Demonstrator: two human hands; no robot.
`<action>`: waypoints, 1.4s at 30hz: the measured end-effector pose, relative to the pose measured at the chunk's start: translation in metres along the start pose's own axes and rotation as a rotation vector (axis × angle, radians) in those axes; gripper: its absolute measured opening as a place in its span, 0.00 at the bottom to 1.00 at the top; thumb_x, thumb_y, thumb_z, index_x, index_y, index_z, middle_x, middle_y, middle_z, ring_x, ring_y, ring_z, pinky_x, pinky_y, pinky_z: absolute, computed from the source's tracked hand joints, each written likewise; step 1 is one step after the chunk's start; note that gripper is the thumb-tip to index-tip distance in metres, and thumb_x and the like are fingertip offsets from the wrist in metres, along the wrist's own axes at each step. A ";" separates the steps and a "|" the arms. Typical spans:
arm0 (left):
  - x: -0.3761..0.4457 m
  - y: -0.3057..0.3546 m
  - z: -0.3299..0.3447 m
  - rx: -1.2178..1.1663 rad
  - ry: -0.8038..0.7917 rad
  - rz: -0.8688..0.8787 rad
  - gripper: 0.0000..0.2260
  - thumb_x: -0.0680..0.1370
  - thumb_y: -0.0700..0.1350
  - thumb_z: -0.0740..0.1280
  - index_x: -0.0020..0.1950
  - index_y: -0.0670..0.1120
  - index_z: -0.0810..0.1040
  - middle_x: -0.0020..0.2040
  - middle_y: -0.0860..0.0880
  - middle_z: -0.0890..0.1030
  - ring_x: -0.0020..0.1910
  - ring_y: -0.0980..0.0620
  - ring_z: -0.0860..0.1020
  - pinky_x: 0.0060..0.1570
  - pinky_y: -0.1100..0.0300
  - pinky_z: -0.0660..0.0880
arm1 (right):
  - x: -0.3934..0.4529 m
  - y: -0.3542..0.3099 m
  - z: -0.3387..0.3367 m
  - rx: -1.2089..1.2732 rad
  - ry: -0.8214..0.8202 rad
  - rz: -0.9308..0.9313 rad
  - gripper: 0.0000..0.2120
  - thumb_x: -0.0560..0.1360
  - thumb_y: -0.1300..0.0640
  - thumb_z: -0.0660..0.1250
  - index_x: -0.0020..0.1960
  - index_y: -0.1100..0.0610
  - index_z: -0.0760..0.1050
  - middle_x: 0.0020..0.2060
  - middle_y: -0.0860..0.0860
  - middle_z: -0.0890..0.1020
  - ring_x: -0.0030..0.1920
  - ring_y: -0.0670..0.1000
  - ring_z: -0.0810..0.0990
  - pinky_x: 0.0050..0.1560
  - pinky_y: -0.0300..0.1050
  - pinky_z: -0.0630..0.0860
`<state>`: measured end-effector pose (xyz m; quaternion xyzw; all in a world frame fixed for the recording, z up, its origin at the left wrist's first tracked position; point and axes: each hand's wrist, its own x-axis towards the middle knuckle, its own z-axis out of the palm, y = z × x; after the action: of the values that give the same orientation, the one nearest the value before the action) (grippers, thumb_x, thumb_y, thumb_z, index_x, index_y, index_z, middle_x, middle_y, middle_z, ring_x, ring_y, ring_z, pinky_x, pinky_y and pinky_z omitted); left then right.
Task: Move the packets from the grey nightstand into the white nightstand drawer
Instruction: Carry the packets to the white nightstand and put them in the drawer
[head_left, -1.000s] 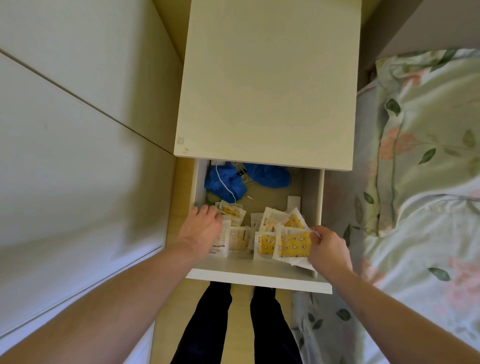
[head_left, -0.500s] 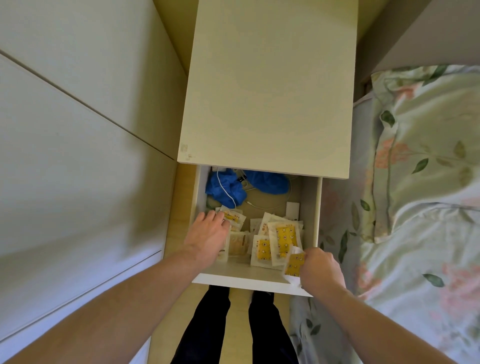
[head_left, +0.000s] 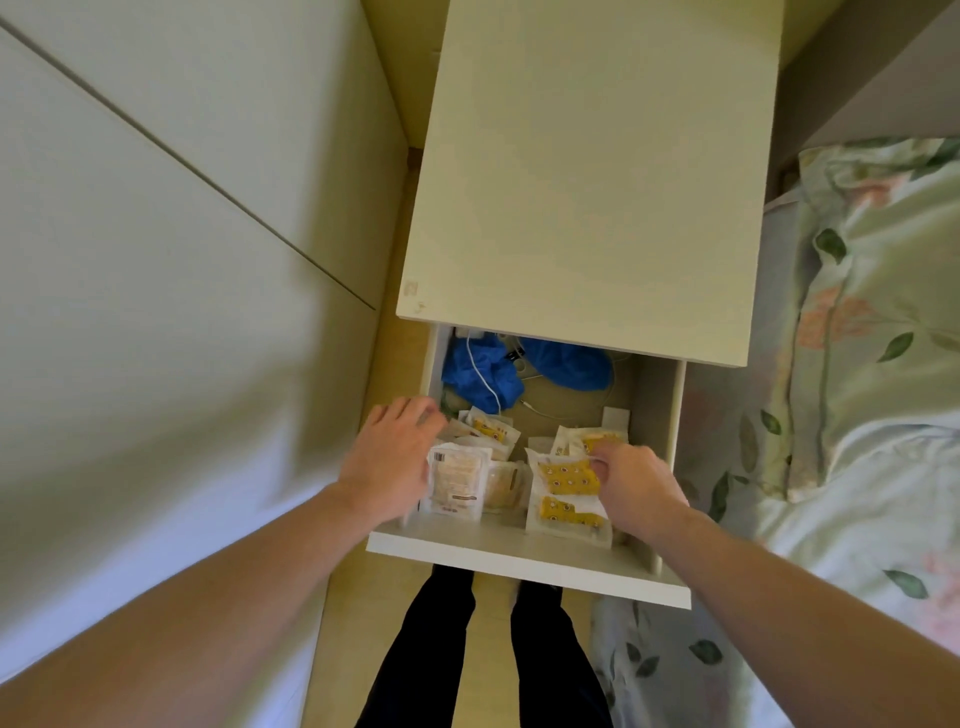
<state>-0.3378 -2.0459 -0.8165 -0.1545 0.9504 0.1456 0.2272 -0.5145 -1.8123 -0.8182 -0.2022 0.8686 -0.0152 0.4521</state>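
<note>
While right hand (head_left: 636, 491) grip pinches yellow packet (head_left: 567, 477), long axis sideways | left hand (head_left: 392, 457) flat on packets (head_left: 457, 483)

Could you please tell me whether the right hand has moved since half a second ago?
Yes. The right hand has moved from the drawer's front panel deeper into the drawer, onto the yellow packets.

Two hands (head_left: 395, 457), several packets (head_left: 569, 478), one drawer (head_left: 524, 553).
</note>
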 end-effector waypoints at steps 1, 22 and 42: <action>-0.002 -0.003 -0.001 -0.014 0.006 -0.006 0.23 0.76 0.44 0.71 0.71 0.51 0.72 0.69 0.53 0.70 0.69 0.52 0.68 0.71 0.54 0.66 | 0.005 0.004 0.005 0.019 -0.044 0.029 0.14 0.84 0.58 0.58 0.65 0.52 0.78 0.45 0.51 0.78 0.46 0.54 0.79 0.43 0.45 0.75; 0.008 0.027 0.006 -0.118 0.062 0.057 0.18 0.75 0.43 0.70 0.64 0.53 0.76 0.63 0.54 0.72 0.63 0.53 0.71 0.66 0.54 0.69 | -0.009 0.033 0.059 -0.078 -0.337 0.072 0.12 0.80 0.59 0.62 0.60 0.46 0.73 0.54 0.50 0.80 0.53 0.53 0.80 0.58 0.48 0.79; 0.007 0.007 -0.004 -0.202 0.053 -0.043 0.20 0.75 0.40 0.70 0.66 0.52 0.76 0.64 0.55 0.73 0.65 0.54 0.70 0.71 0.52 0.68 | -0.021 -0.001 0.014 0.277 -0.053 0.003 0.10 0.83 0.55 0.61 0.46 0.51 0.79 0.44 0.51 0.83 0.40 0.51 0.80 0.38 0.45 0.77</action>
<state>-0.3480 -2.0420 -0.8153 -0.2005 0.9331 0.2315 0.1884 -0.4920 -1.8035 -0.8102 -0.1368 0.8463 -0.1288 0.4984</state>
